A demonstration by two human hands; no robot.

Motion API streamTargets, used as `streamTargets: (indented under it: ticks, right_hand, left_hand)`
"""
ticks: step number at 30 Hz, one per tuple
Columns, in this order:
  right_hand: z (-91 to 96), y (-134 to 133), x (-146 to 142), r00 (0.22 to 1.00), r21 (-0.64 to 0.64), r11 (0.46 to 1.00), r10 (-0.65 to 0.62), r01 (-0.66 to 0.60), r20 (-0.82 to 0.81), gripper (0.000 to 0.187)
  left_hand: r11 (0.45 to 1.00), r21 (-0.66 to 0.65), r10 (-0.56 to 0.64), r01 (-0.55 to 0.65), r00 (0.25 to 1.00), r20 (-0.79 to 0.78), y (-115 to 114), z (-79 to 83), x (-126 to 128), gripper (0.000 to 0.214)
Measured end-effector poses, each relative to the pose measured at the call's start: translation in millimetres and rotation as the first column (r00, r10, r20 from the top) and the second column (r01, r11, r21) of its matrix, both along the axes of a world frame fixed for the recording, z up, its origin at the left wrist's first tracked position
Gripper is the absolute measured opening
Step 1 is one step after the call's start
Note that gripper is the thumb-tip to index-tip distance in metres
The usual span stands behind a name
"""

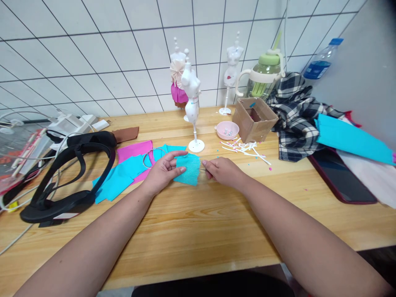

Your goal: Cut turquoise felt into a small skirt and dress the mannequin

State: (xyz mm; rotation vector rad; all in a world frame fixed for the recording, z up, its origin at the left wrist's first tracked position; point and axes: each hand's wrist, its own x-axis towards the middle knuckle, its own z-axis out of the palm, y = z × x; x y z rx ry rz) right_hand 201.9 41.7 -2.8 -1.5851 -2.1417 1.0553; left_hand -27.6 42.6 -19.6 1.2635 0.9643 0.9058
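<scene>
Left hand (164, 171): blue fabric (189, 170), perhaps.

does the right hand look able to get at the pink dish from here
Probably yes: the pink dish sits open just beyond the right hand, with only low white strips seeming to lie between, though that hand pinches a thin object.

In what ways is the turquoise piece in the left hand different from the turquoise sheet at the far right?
The turquoise piece is small and roughly square; the turquoise sheet is longer. The piece is held in the left hand; the sheet lies partly on the checked cloth. Both are turquoise.
</scene>
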Motion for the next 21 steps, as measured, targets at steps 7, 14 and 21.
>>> streamTargets:
  ticks: [7, 14, 21]
  right_hand:
    - [-0.1, 0.3, 0.2, 1.000, 0.019, 1.000, 0.001, -0.001, 0.011, 0.055]
    - [2.4, 1.4, 3.6, 1.000, -0.017, 1.000, -0.007, 0.007, 0.004, 0.057]
    - [5.1, 0.5, 4.9, 0.999, -0.105, 0.994, 0.022, -0.024, -0.024, 0.057]
  left_hand:
    - [1.000, 0.002, 0.000, 0.000, 1.000, -0.011, 0.7, -2.9, -1.6, 0.058]
    - [0.999, 0.027, 0.035, -0.034, 0.999, -0.039, 1.0, -4.1, -2.4, 0.063]
    - [1.000, -0.014, -0.022, 0.021, 0.999, -0.032, 0.3, -1.2, -3.1, 0.057]
